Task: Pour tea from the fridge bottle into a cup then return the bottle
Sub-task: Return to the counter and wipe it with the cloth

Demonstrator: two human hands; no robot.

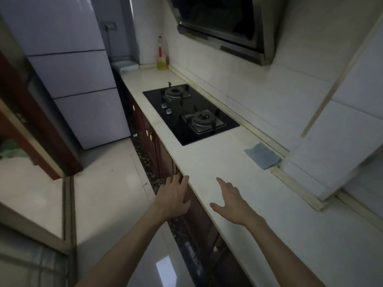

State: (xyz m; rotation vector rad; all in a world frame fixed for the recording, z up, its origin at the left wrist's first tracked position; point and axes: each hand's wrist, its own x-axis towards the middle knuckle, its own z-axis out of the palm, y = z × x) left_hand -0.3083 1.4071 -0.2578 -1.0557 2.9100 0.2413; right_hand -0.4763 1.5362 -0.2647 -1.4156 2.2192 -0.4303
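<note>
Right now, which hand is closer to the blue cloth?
Right. The right hand is over the counter, with the blue cloth beyond it to the right. The left hand is at the counter's front edge, farther off.

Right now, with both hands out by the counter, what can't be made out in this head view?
Head view:
- Fridge: doors shut, contents hidden; top cut off by the frame edge.
- Counter: runs off the right and bottom edges; no cup on the visible part.
- Corner bottle: too small and dim to read its label.
- Left hand: unclear whether its fingers touch the counter edge.
</note>
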